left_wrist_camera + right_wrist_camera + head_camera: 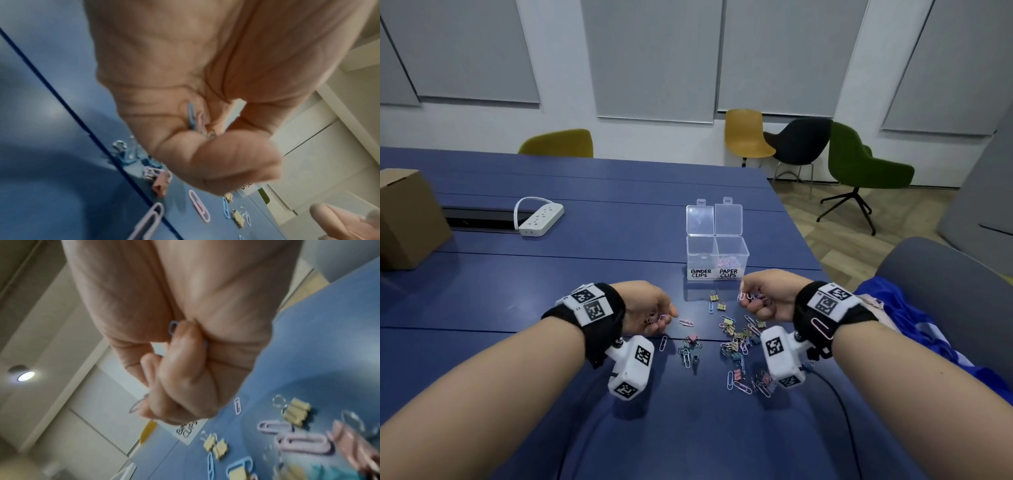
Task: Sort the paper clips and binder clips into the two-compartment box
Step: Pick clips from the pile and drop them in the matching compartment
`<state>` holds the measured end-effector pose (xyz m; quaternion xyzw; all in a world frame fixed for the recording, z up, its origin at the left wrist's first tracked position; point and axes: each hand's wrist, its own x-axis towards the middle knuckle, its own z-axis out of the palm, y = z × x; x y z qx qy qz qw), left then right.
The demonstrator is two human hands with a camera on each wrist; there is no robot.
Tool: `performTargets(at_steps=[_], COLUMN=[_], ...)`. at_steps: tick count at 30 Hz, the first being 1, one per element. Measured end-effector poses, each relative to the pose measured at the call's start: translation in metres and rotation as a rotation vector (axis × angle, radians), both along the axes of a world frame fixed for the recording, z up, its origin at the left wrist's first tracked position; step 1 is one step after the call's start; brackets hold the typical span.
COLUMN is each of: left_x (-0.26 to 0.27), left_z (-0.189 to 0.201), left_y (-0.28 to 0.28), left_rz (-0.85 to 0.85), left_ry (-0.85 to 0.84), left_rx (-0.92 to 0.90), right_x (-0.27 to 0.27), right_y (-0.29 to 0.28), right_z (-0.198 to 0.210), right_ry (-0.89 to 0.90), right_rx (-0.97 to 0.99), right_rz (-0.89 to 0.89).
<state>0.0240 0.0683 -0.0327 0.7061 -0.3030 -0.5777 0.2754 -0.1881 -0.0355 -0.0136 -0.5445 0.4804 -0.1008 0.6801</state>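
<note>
Here the right hand point(763, 296) has its fingers point(180, 369) curled round a bunch of paper clips point(753, 295), blue and pink wire showing at the fist in the right wrist view. The left hand point(650, 306) likewise has its fingers point(226, 162) curled on a smaller bunch point(195, 120). The box point(717, 255) stands open, lids tilted back, at about 11 o'clock from the right fist and at 1 o'clock from the left. Its long axis runs left to right: BINDER CLIPS compartment point(701, 250) on the left, PAPER CLIPS compartment point(731, 251) on the right, already holding clips. The right hand is nearer, just beside the front wall. Loose clips point(732, 335) lie on the table point(551, 281) between the wrists. Judgement: the right fist should empty first.
</note>
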Motion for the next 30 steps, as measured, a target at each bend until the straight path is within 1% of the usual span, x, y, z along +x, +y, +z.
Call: performTargets(at_steps=[2, 5, 8, 10, 12, 15, 17, 20, 23, 24, 26, 28, 30], left_x=[-0.007, -0.02, -0.036, -0.045, -0.052, -0.056, -0.055, -0.049, -0.039, -0.036, -0.027, -0.016, -0.008], left_z=[0.008, 0.027, 0.049, 0.058, 0.06, 0.055, 0.052, 0.049, 0.047, 0.047, 0.047, 0.044, 0.039], left_y=[-0.012, -0.043, -0.081, -0.107, -0.131, -0.158, -0.167, -0.169, -0.16, -0.155, -0.144, -0.132, -0.12], left_rz=[-0.017, 0.017, 0.167, 0.258, 0.283, 0.251, 0.233, 0.219, 0.305, 0.348, 0.414, 0.411, 0.366], left_ry=[0.047, 0.16, 0.276, 0.298, 0.28, 0.225, 0.2, 0.211, 0.211, 0.185, 0.071, -0.05, -0.097], left_rx=[0.0, -0.087, -0.246, -0.314, -0.33, -0.313, -0.309, -0.344, -0.467, -0.534, -0.693, -0.832, -0.867], right_x=[-0.008, -0.014, -0.009, -0.001, 0.009, 0.023, 0.033, 0.051, 0.068, 0.073, 0.077, 0.076, 0.072], right_y=[-0.011, -0.025, -0.044, -0.058, -0.074, -0.096, -0.108, -0.118, -0.12, -0.119, -0.119, -0.121, -0.122], right_z=[0.003, 0.01, 0.021, 0.027, 0.033, 0.04, 0.042, 0.039, 0.031, 0.027, 0.018, 0.01, 0.003], right_ry=[-0.015, -0.029, -0.018, 0.004, 0.015, 0.028, 0.02, -0.038, -0.104, -0.112, -0.102, -0.059, 0.013], right_rx=[0.003, 0.002, -0.056, -0.103, -0.149, -0.209, -0.239, -0.293, -0.356, -0.388, -0.466, -0.548, -0.642], right_rz=[-0.015, -0.025, -0.064, -0.103, -0.134, -0.151, -0.167, -0.199, -0.187, -0.179, -0.164, -0.138, -0.095])
